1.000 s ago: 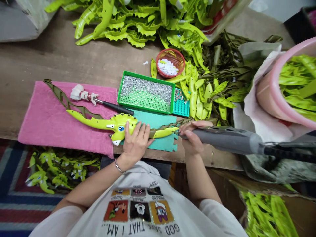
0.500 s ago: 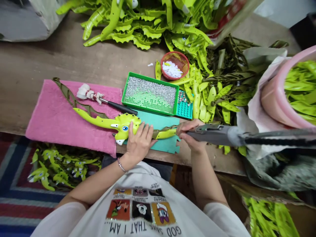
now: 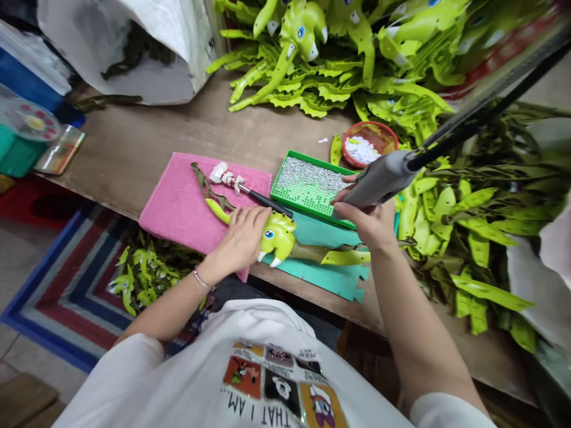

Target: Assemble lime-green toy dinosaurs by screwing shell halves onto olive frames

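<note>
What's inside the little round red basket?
The round red woven basket holds a heap of small white pieces. The bottom beneath them is covered, and what they are is too small to tell.

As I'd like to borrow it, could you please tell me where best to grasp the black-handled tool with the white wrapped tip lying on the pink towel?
Probably the slim black handle, pinched across its width from above: it lies flat and bare. The left hand and lime-green plastic dinosaur toy crowd its near side, and the white wrapped tip looks lumpy.
</note>
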A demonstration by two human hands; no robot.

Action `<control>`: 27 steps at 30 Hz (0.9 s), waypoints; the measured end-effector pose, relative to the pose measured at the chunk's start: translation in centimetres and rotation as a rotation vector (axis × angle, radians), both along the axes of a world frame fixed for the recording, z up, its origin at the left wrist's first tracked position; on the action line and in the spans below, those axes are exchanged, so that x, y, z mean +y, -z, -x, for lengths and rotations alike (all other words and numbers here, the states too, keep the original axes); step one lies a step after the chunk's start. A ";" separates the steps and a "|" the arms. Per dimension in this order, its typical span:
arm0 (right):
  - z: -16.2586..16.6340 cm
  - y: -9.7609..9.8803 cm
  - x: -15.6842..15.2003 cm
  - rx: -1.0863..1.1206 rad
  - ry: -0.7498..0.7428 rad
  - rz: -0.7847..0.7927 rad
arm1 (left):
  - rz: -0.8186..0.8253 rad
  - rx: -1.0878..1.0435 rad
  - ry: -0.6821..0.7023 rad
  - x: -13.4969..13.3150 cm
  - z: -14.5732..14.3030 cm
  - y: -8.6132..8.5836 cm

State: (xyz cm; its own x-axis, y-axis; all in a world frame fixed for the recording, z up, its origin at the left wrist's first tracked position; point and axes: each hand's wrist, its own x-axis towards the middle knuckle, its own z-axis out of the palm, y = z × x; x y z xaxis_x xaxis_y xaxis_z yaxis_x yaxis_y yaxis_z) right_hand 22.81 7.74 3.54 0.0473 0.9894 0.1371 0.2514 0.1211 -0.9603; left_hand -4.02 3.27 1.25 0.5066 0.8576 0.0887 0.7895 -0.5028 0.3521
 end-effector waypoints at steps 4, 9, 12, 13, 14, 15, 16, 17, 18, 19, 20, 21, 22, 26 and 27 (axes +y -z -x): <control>0.6 -1.1 0.6 -0.041 -0.044 0.051 | 0.167 0.174 0.121 3.4 2.7 0.1; 1.1 -1.9 1.3 -0.163 -0.037 0.053 | 0.089 0.165 0.328 4.4 3.9 -1.8; 1.1 -2.2 1.9 -0.204 -0.046 0.051 | -0.043 0.214 0.299 2.4 5.7 -4.5; 1.0 -2.3 2.1 -0.206 -0.046 0.052 | -0.062 0.222 0.282 1.3 6.7 -5.3; 1.0 -2.4 2.1 -0.206 -0.044 0.053 | -0.069 0.223 0.261 0.2 7.9 -5.9; 1.0 -2.6 2.1 -0.204 -0.040 0.053 | -0.067 0.216 0.234 -1.0 9.3 -6.2; 1.1 -2.8 2.0 -0.201 -0.035 0.051 | -0.059 0.200 0.199 -2.3 10.9 -6.2; 1.2 -3.1 1.7 -0.197 -0.029 0.044 | -0.049 0.174 0.155 -3.6 12.5 -5.9; 1.4 -3.4 1.2 -0.190 -0.012 0.025 | -0.038 0.143 0.102 -5.0 14.1 -5.2; 1.7 -3.8 0.7 -0.179 0.022 -0.012 | -0.027 0.103 0.032 -6.6 15.7 -4.1; 2.1 -4.1 0.0 -0.164 0.080 -0.081 | -0.015 0.062 -0.052 -8.2 17.1 -2.9; 2.5 -4.3 -0.7 -0.144 0.167 -0.203 | 0.010 0.030 -0.148 -9.8 18.3 -1.4; 3.0 -4.4 -1.4 -0.130 0.273 -0.377 | 0.035 0.001 -0.250 -11.5 19.2 0.1; 5.9 -3.3 -3.5 -0.206 0.318 -1.095 | 0.113 -0.148 -0.605 -16.8 19.7 5.4; 7.0 -2.7 -3.6 -0.272 0.162 -1.112 | 0.123 -0.188 -0.657 -17.5 19.2 6.3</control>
State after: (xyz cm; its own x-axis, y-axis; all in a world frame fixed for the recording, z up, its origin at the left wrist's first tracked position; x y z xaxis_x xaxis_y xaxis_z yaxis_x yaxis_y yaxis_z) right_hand 15.85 4.11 6.19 -0.0023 0.3004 0.9538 0.5236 0.8130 -0.2548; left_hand -23.17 -14.22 -5.02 -0.1356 0.9907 0.0065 0.8364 0.1109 0.5367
